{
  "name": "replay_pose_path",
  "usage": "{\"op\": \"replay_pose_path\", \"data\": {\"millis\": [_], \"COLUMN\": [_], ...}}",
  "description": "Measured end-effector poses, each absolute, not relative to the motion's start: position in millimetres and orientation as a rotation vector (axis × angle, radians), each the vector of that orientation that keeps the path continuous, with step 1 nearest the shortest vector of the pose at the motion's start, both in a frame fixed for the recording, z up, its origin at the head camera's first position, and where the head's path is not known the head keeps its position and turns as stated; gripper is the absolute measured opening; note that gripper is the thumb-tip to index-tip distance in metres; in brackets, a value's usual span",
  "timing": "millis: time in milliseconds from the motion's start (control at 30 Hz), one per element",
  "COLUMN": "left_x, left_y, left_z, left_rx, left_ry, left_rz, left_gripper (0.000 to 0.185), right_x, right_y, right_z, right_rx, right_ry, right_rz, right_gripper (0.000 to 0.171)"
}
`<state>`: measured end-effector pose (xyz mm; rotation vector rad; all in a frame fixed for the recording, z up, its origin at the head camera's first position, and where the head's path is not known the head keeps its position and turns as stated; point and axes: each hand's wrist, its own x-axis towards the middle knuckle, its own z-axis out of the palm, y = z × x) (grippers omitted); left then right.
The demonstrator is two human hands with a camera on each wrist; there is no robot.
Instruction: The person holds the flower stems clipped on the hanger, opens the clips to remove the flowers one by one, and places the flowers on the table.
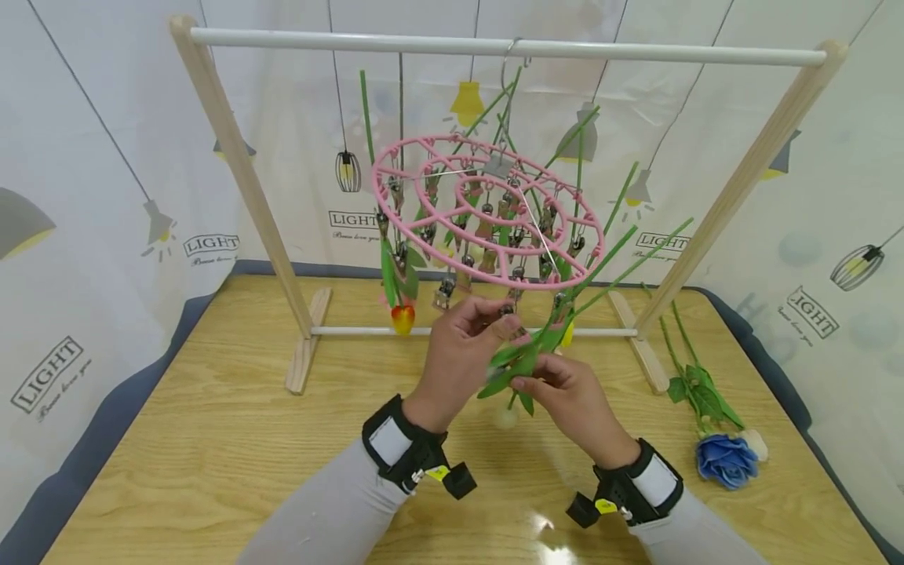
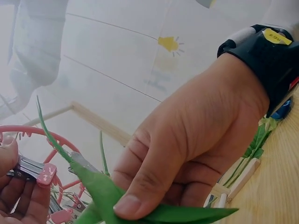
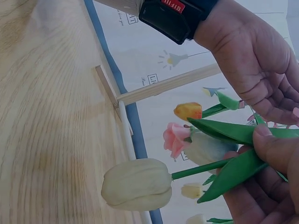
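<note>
Table (image 1: 212, 439) light grained wood, slight gloss; stand (image 1: 233, 157) matt pale wood, white smooth rail; round hanger (image 1: 487, 216) pink plastic, shiny metal clips; tulip (image 3: 136, 184) matt cream fabric-like, leaves smooth green plastic

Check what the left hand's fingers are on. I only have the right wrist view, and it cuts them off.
Observer: The left hand pinches a metal clip with a pink tab.
Operator: Clip on what?
Observer: It hangs from a round pink hanger, hooked on the white rail.
Operator: Other flowers around?
Observer: A blue rose lies on the table, beside the right forearm.
</note>
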<state>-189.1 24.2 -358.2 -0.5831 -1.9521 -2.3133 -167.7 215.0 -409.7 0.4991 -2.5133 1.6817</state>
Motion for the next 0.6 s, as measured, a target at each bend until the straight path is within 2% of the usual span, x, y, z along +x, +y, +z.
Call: {"op": "replay_pose_path", "data": {"millis": [333,600], "left_x": [-188.5,-190.7], "left_y": [23.2,23.0], "left_z": [-356.2,-356.8], "left_rx": [-0.548,-0.56], "left_ry": [-1.925,-1.927], "left_rz": [-2.372,-2.323], "left_gripper": [0.026,0.032], "right_x": [-157.4,-148.4], "right_y": [233.2,254.7], "right_z": [-408.7,-391.6], "right_rx": [0.547,0.543], "right_ry": [-2.547,-2.569], "right_rz": [1.522,1.393], "right_gripper": [0.029,0.029]}}
